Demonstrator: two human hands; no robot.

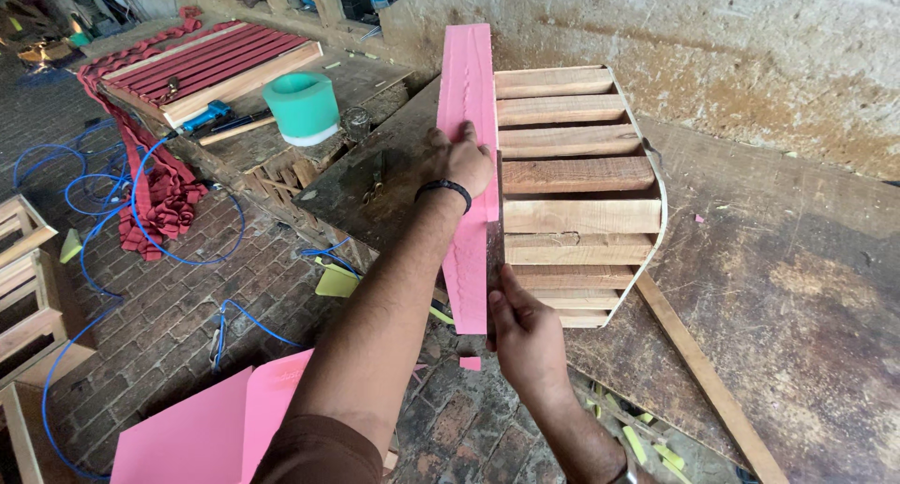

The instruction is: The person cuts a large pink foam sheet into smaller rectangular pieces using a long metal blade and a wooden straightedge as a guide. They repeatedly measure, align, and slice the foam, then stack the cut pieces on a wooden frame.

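Note:
A pink sheet strip (469, 90) lies against the left side of a wooden slatted frame (574, 176) that rests on a worn workbench (797, 278). My left hand (462, 158), with a black band at the wrist, presses flat on the pink strip near its middle. My right hand (525, 339) grips the lower end of the strip and the frame's near corner, thumb up along the edge.
More pink sheets (211, 428) lie on the brick floor at the lower left. A green roll (302, 106), a red slatted panel (211, 67) and a blue tool (204, 117) sit on a lower bench. Blue hose (84, 259) loops over the floor. A loose wooden strip (703, 376) lies on the workbench.

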